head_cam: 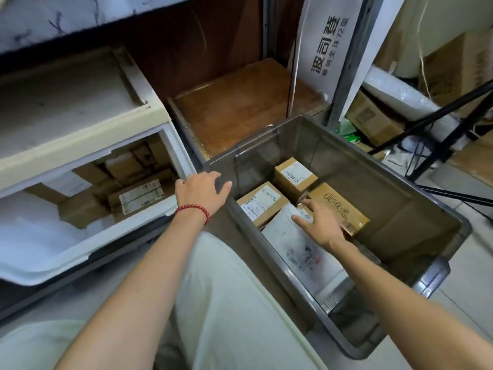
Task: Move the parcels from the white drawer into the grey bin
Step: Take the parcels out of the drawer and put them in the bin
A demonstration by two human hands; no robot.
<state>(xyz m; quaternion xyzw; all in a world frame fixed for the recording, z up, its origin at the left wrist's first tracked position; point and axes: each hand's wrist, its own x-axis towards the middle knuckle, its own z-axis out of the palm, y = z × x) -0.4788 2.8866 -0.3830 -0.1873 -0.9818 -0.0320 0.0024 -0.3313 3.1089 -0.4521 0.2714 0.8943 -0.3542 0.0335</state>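
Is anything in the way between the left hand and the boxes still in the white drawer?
Nothing visible. The left hand rests on the grey bin right beside the white drawer, which is pulled out with its parcels uncovered. Only the cream shelf above overhangs the rear ones.

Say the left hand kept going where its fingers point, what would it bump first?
The left hand points rightward at the near corner of the bin. Its fingertips overlap the rim, so the bin's wall would likely come first; whether they touch it is unclear.

Boxes (296,177), white mailer (301,252) in grey bin (360,166); more parcels (138,194) in white drawer (40,252)
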